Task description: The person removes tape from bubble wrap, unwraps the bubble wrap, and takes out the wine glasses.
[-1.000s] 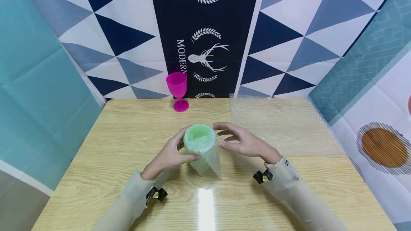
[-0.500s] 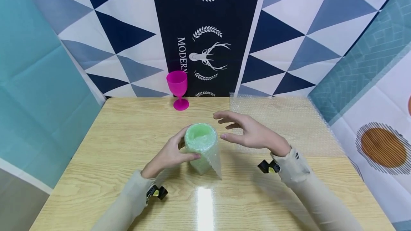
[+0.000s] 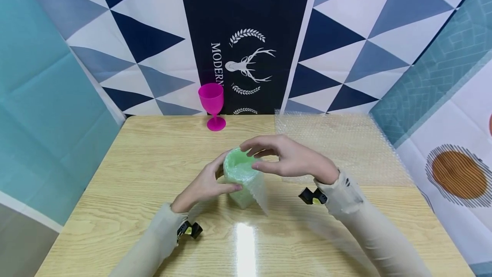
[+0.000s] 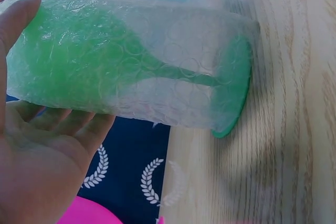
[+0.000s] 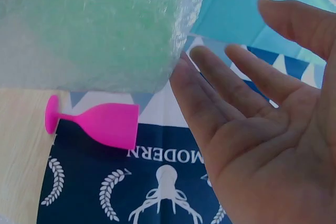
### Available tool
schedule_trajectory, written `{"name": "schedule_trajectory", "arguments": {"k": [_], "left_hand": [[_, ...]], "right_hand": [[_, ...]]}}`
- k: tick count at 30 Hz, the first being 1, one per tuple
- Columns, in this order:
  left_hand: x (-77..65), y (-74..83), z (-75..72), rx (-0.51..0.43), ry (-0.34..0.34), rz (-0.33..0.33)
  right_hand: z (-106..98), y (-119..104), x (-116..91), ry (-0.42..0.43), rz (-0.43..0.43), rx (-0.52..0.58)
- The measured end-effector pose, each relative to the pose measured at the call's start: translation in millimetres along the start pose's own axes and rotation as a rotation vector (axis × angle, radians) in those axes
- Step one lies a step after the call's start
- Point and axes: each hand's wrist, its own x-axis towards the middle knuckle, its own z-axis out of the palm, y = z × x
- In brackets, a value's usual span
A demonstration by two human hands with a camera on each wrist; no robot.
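Note:
A green goblet (image 4: 231, 87), rolled in clear bubble wrap (image 3: 261, 198), stands upright on the table in the head view. My left hand (image 3: 209, 183) grips the wrapped goblet from the left, thumb on the near side and fingers behind. In the left wrist view the stem and foot show through the wrap. My right hand (image 3: 290, 159) hovers at the top right of the roll, fingers loosely bent over its rim and holding nothing. The right wrist view shows that hand's palm (image 5: 262, 156) beside the upper edge of the wrap. A loose flap of wrap hangs out at the lower right.
A pink goblet (image 3: 212, 101) stands at the back of the wooden table (image 3: 153, 153), near the patterned backdrop. A flat sheet of bubble wrap (image 3: 338, 144) lies at the back right. Small cameras are strapped to both wrists.
My right hand lifted away from the wrapped goblet's right side, then came back left over its rim. The left hand keeps its grip; the wrapped goblet has shifted slightly right.

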Motion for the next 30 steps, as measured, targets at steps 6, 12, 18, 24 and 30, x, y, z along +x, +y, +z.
{"name": "schedule_trajectory", "arguments": {"k": [6, 12, 18, 24, 30], "left_hand": [[-0.2, 0.0, -0.1, -0.007, -0.013, 0.026], [1.0, -0.9, -0.9, -0.016, -0.024, 0.04], [1.8, -2.0, -1.5, -0.009, -0.017, 0.027], [2.4, -2.5, -1.4, -0.01, -0.016, 0.034], [2.7, -2.6, -1.0, 0.002, -0.015, 0.041]], "right_hand": [[3, 2, 4, -0.042, -0.063, -0.08], [7, 3, 6, -0.06, -0.078, -0.137], [12, 1, 7, -0.075, -0.117, -0.163], [15, 1, 9, -0.08, -0.177, -0.192], [16, 3, 9, -0.083, -0.201, -0.167]]}}
